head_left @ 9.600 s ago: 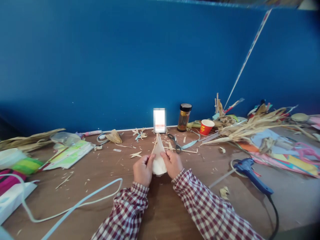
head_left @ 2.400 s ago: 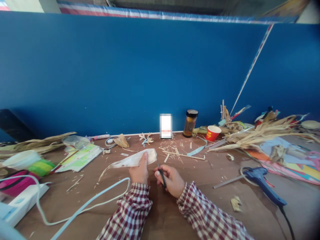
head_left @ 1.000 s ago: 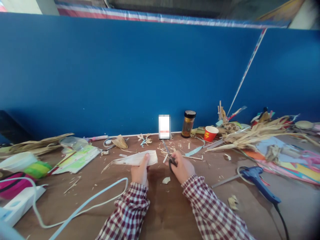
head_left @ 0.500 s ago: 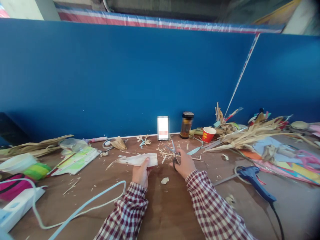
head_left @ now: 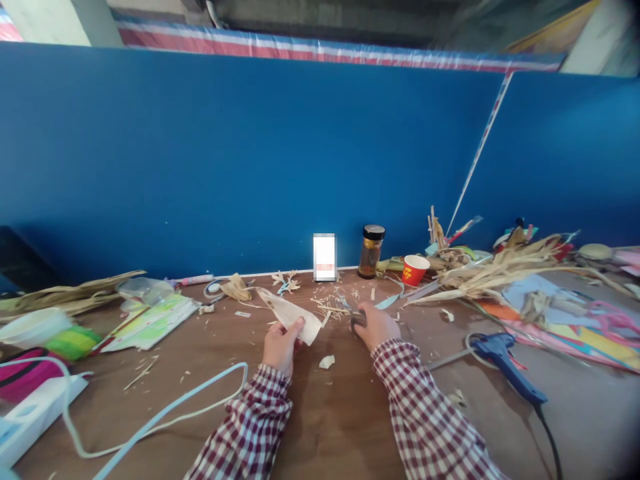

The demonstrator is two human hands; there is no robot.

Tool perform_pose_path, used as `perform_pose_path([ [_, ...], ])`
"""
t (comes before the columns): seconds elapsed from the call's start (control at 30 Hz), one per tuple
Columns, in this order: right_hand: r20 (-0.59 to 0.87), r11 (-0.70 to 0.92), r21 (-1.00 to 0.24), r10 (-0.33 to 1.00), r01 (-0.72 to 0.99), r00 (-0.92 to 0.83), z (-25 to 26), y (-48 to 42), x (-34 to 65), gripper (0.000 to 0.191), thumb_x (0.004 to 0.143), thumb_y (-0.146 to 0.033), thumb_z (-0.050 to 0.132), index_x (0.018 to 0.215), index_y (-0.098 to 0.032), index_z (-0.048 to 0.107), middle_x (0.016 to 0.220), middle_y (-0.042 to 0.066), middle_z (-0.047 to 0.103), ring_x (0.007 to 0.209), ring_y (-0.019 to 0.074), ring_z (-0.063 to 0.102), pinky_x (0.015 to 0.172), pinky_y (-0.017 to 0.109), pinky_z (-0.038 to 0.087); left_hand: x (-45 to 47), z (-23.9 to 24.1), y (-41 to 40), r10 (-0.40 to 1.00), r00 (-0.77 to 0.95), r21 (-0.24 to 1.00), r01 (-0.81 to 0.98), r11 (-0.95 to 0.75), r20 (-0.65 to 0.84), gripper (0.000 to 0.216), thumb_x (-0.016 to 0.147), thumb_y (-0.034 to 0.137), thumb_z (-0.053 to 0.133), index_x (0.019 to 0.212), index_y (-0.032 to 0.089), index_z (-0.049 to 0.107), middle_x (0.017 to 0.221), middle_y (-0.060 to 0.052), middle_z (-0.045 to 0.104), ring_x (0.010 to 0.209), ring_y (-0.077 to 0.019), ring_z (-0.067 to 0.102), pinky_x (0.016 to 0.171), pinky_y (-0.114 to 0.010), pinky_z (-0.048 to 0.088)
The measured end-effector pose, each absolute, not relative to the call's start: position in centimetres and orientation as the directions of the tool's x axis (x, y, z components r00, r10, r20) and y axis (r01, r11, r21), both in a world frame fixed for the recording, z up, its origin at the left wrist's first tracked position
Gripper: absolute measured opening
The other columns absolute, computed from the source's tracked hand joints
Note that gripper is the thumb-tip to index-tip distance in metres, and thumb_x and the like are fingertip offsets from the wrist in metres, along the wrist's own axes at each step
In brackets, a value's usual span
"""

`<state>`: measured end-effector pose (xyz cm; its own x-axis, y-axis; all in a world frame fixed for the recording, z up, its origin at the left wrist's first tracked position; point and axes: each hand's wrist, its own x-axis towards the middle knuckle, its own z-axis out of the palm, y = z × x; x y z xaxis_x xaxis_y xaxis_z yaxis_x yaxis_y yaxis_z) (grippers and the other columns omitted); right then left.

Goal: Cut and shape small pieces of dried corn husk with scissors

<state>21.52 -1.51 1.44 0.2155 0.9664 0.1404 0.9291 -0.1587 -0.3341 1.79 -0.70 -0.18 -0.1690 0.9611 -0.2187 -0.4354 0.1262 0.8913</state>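
The pale piece of husk is above the middle of the table, tilted, with its narrow end to the far left and its broad end to the near right. The left hand pinches it near the broad end, with thumb on top and fingers below; probably this gives support to so thin a sheet, while its point stays free. To the right, the right hand has its fingers closed around the dark handle of the scissors. Their blades point away from the person, toward the scattered slivers; I cannot tell if they rest on the table. A small offcut lies nearer, between the hands. Farther, the jar and the red cup stand close to the blue partition, perhaps to be out of the way. At right, the glue gun lies on its side, apart from the hands.
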Motion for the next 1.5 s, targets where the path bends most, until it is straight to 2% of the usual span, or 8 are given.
perform_pose_path([
  [0.13, 0.195, -0.07, -0.388, 0.968, 0.919, 0.156, 0.6, -1.0, 22.0, 0.044, 0.073, -0.03, 0.058, 0.114, -0.017, 0.05, 0.106, 0.009, 0.061, 0.099, 0.0226, 0.054, 0.081, 0.029, 0.04, 1.8, -0.3, -0.7, 0.958, -0.145, 0.897, -0.409, 0.17, -0.248, 0.03, 0.054, 0.03, 0.074, 0.074, 0.012, 0.06, 0.047, 0.005, 0.053, 0.035, -0.0045, 0.043, 0.032, -0.015, 0.032],
  [0.23, 0.252, 0.001, -0.421, 0.961, 0.907, 0.116, 0.7, -1.1, 22.1, 0.047, 0.077, -0.034, 0.053, 0.12, -0.017, 0.046, 0.114, 0.009, 0.057, 0.104, 0.0215, 0.051, 0.086, 0.029, 0.038, 1.3, -0.1, -0.4, 0.962, -0.215, 0.913, -0.401, 0.071, -0.169, 0.029, 0.056, 0.034, 0.072, 0.069, 0.013, 0.057, 0.039, 0.009, 0.043, 0.031, -0.0026, 0.033, 0.029, -0.014, 0.022],
  [0.47, 0.144, -0.273, -0.328, 0.932, 0.904, 0.333, 1.7, -1.7, 22.3, 0.032, 0.078, -0.035, 0.054, 0.108, -0.024, 0.051, 0.085, 0.006, 0.065, 0.08, 0.0219, 0.06, 0.065, 0.029, 0.041, -0.8, 1.6, 0.4, 0.874, -0.474, 0.902, -0.416, -0.116, -0.106, 0.029, 0.059, 0.035, 0.067, 0.076, 0.016, 0.054, 0.043, 0.011, 0.038, 0.03, -0.0022, 0.03, 0.029, -0.015, 0.017],
  [0.63, 0.218, -0.229, -0.223, 0.936, 0.947, 0.278, 1.5, -1.4, 23.1, 0.028, 0.071, -0.03, 0.063, 0.097, -0.019, 0.061, 0.101, 0.011, 0.059, 0.097, 0.0255, 0.052, 0.076, 0.032, 0.041, -2.2, 2.3, 0.8, 0.728, -0.673, 0.921, -0.355, -0.16, -0.133, 0.024, 0.069, 0.039, 0.056, 0.068, 0.017, 0.049, 0.041, 0.01, 0.034, 0.031, -0.0052, 0.034, 0.03, -0.017, 0.022],
  [0.77, 0.104, -0.241, -0.257, 0.956, 0.936, 0.274, 1.1, -1.0, 23.8, 0.029, 0.071, -0.031, 0.062, 0.097, -0.019, 0.065, 0.106, 0.013, 0.055, 0.095, 0.0259, 0.054, 0.077, 0.034, 0.042, -3.0, 2.0, 1.5, 0.62, -0.774, 0.94, -0.296, -0.172, -0.131, 0.018, 0.072, 0.035, 0.049, 0.069, 0.017, 0.048, 0.044, 0.007, 0.04, 0.033, -0.007, 0.035, 0.031, -0.02, 0.026],
  [0.97, 0.023, -0.208, -0.31, 0.974, 0.928, 0.226, 0.9, -0.6, 24.0, 0.029, 0.073, -0.028, 0.059, 0.1, -0.017, 0.064, 0.095, 0.009, 0.06, 0.087, 0.0207, 0.058, 0.075, 0.028, 0.044, -2.4, 1.0, 1.7, 0.703, -0.702, 0.927, -0.331, -0.175, -0.118, 0.017, 0.063, 0.025, 0.058, 0.076, 0.016, 0.054, 0.057, 0.005, 0.051, 0.04, -0.0062, 0.044, 0.038, -0.019, 0.035],
  [1.37, 0.044, -0.213, -0.329, 0.97, 0.92, 0.24, 0.9, -1.0, 23.4, 0.053, 0.075, -0.032, 0.056, 0.123, -0.014, 0.042, 0.115, 0.015, 0.047, 0.095, 0.0237, 0.056, 0.077, 0.031, 0.042, 0.2, -0.9, 0.5, 0.943, -0.328, 0.935, -0.35, -0.058, -0.064, 0.03, 0.055, 0.027, 0.072, 0.08, 0.012, 0.064, 0.057, -0.001, 0.063, 0.049, -0.0135, 0.058, 0.046, -0.024, 0.045],
  [1.5, 0.135, -0.291, -0.349, 0.925, 0.891, 0.355, 1.2, -1.2, 23.2, 0.024, 0.073, -0.033, 0.06, 0.096, -0.024, 0.058, 0.1, 0.005, 0.056, 0.083, 0.0192, 0.058, 0.067, 0.028, 0.042, 0.1, -0.9, 0.5, 0.945, -0.316, 0.933, -0.358, -0.034, -0.087, 0.028, 0.056, 0.026, 0.071, 0.079, 0.012, 0.064, 0.056, -0.001, 0.064, 0.051, -0.0149, 0.06, 0.05, -0.026, 0.048],
])
